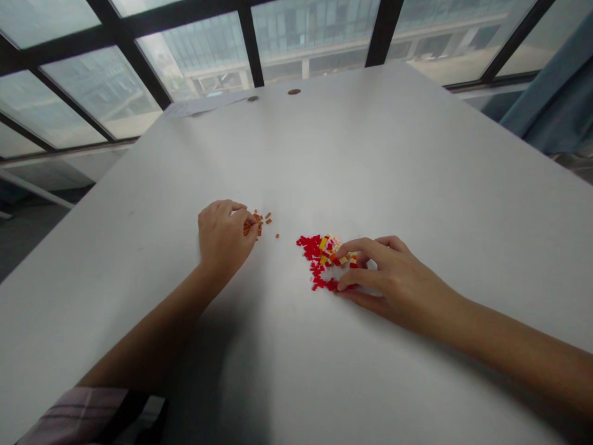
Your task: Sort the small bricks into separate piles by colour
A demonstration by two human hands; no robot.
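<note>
Small orange toy building bricks (259, 224) lie in a loose pile on the white table (296, 161). Over their left side rests my left hand (225, 235), its fingers curled down and closed among the bricks; what is between the fingertips is hidden. Farther right is a mixed pile of small bricks, with red bricks (310, 247) at its left edge and yellow bricks (323, 243), pink and pale ones among them. My right hand (384, 272) reaches into this pile from the right, thumb and fingers apart, fingertips touching or just above the bricks.
Two round inserts, one grey (252, 98) and one brown (294, 91), sit near the table's far edge. White paper (204, 108) lies at the far left corner. Dark-framed windows (248, 43) stand behind the table, and a blue curtain (551, 93) hangs on the right.
</note>
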